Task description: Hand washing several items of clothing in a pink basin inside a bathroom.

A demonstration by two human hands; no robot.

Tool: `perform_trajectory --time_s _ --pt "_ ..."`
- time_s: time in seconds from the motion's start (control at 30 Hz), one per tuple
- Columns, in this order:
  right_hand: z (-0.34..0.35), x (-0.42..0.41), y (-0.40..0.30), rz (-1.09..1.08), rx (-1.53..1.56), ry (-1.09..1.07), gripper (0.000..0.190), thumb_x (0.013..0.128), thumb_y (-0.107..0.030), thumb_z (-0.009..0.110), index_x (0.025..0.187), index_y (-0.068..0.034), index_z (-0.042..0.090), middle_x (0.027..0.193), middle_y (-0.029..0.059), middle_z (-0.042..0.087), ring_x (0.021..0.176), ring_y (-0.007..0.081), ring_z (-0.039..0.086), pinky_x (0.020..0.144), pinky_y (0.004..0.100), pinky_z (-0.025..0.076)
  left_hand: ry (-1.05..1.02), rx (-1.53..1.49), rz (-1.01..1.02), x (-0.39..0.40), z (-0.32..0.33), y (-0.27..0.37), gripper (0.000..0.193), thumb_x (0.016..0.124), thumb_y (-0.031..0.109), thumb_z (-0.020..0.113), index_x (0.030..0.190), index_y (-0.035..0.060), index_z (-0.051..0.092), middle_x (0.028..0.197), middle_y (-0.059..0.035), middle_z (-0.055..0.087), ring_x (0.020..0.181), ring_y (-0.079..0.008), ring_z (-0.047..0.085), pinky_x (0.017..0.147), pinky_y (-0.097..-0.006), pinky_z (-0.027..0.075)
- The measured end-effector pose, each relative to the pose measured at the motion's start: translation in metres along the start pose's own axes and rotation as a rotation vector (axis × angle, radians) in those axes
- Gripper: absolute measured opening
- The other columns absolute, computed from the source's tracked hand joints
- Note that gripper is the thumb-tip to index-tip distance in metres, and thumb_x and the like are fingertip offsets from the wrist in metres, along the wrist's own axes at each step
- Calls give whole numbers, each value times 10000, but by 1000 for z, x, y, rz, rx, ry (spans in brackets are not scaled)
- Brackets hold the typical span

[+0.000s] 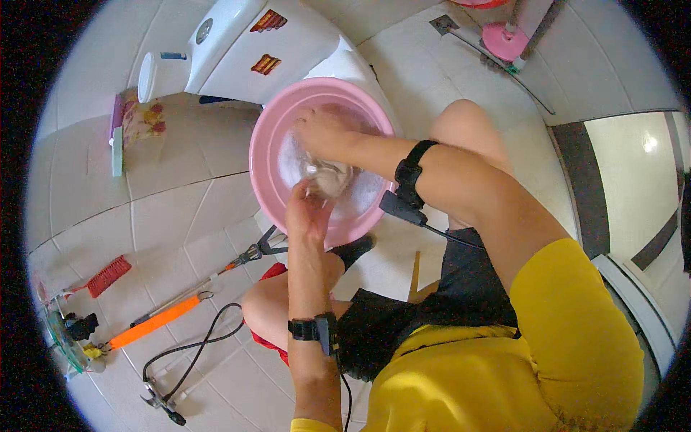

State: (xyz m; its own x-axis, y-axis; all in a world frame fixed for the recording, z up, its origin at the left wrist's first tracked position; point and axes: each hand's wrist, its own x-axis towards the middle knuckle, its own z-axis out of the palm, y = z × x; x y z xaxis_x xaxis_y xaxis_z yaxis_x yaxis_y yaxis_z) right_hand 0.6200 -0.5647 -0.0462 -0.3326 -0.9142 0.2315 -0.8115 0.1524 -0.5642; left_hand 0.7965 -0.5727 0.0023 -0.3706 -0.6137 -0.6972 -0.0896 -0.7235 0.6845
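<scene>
Both hands are inside a pink plastic basin (264, 183) holding sudsy water (291, 156). A wet, light beige object (333, 180), apparently a shoe or cloth item, lies between them in the suds; its exact kind is unclear. My left hand (309, 211) is at the near-left side of the basin, its curled fingers gripping the near edge of this item. My right hand (323, 132) reaches across from the right, above the item and over the foam; its fingers are blurred, and what it touches cannot be told.
A white toilet (270, 43) with stickers stands behind the basin. A red brush (108, 276), an orange strip (156, 322) and a black hose with a metal sprayer (156, 397) are at left. A pink plunger-like item (505, 42) and a thin rod (488, 56) lie at upper right.
</scene>
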Motion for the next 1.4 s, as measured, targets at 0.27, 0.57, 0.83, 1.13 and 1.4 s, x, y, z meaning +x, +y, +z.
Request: perform_trajectory --time_s 0.27,0.57,0.83,1.13,1.4 --pt "7 -21 -3 359 240 -278 310 859 -248 619 1129 -118 697 1197 173 644 1066 362 645 917 574 493 1 -230 -246 42 -9 -15 624 1016 473 369 1500 78 360 1531 -177 375 1414 -372 366 1137 -648 294" --pt "-47 -40 -91 156 416 -25 238 875 -348 623 1006 -163 698 957 134 706 941 387 681 828 560 518 -349 -388 -105 44 24 12 527 1023 434 415 1434 111 477 1418 -150 542 1291 -337 537 1075 -548 448" --pt "4 3 4 65 179 66 281 868 -231 614 1054 -22 639 1100 211 655 1103 376 621 942 528 485 -128 -74 122 19 1 12 465 1002 324 506 1373 44 514 1354 -174 590 1250 -335 577 1027 -548 490" --pt "-11 -44 -16 -112 -157 -75 497 888 -211 612 1363 -73 557 1538 217 376 1430 449 331 1061 639 375 416 1542 1154 44 -40 -29 629 825 153 721 1322 -113 442 1392 -338 438 1290 -499 442 1058 -535 395" --pt "-3 -54 5 -18 -222 -530 575 890 -321 634 1413 -90 573 1626 172 284 1420 456 335 1050 738 290 273 1512 865 83 19 -24 846 951 444 571 1521 -83 235 1598 -330 154 1479 -523 159 1142 -649 254"
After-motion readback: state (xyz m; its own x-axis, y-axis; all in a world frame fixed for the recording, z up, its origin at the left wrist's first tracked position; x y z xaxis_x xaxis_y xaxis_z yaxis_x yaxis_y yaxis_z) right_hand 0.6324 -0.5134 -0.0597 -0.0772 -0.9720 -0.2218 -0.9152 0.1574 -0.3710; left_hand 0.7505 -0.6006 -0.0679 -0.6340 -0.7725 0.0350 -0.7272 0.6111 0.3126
